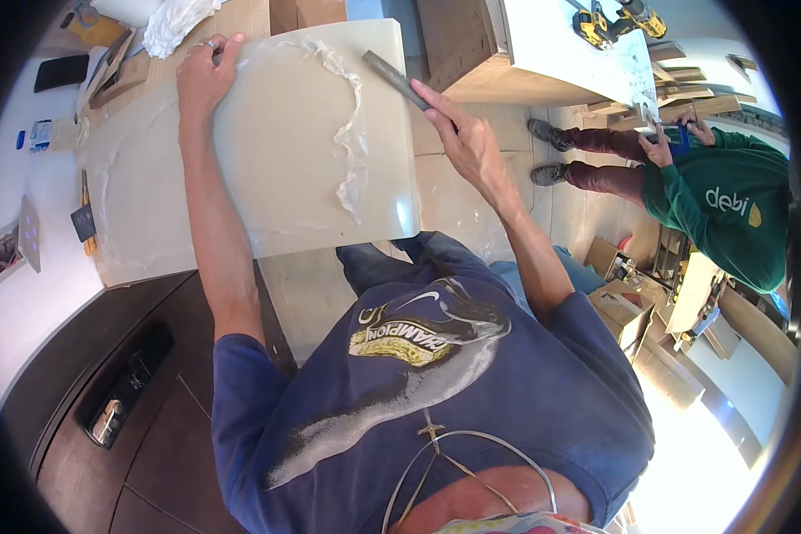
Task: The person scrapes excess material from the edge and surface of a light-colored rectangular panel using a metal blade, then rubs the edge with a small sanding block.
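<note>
Workshop clutter rings the scene: a pale bench (27, 294) at the left carries small cards and a dark phone, and a second bench (561, 44) at the upper right holds yellow power drills (614, 20). Across the middle lies a cream panel (276, 160), glossy, with a strip of clear protective film (351, 133) crumpled in a curve on its face. The left hand (205, 76) lies flat with fingers spread on the panel's far left corner, pinning it down and gripping nothing. The right hand (458, 133) is closed around a flat grey file (396, 80), whose far end rests at the panel's top right edge. By the look of it, the edge is being dressed with the file (the film half peeled off the face); the next stroke would call for a steady hold-down and a level tool along the edge. Cardboard boxes (623, 307) stand open on the floor at the right; what they hold cannot be made out. Beyond them a person in a green top (730, 214) bends over separate work.
</note>
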A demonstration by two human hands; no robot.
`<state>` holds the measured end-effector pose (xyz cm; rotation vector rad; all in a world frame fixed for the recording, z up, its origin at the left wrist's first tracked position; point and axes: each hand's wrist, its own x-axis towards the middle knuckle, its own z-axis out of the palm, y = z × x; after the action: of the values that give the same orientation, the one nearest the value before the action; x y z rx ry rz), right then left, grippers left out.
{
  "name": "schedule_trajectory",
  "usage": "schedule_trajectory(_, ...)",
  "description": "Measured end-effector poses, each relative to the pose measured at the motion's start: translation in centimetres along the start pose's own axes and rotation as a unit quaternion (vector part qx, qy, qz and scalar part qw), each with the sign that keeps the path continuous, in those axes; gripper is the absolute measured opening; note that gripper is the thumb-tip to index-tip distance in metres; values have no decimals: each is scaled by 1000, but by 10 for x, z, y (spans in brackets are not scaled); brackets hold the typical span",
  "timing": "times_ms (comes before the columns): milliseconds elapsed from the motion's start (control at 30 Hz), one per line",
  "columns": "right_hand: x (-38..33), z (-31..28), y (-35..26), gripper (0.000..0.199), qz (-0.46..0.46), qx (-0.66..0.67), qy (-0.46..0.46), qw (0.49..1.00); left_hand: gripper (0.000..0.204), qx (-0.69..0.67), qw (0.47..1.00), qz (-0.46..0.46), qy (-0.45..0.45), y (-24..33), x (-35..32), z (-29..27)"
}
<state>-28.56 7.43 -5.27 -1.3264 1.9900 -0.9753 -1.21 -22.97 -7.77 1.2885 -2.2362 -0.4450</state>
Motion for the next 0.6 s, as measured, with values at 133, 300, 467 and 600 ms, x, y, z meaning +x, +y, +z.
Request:
schedule_trajectory(133,27,7,-6,37,-32,-63,11,997,51,-5,1000,-18,1,7,-1,0)
schedule_trajectory(300,38,10,-2,37,-90,-58,20,994,50,-7,1000,-11,-15,5,0,-5)
schedule_trajectory(467,45,8,2,37,-82,-79,23,993,51,6,1000,13,11,5,2,1)
schedule_trajectory(600,40,10,7,36,-88,-85,20,992,52,1,1000,-10,-14,6,3,0)
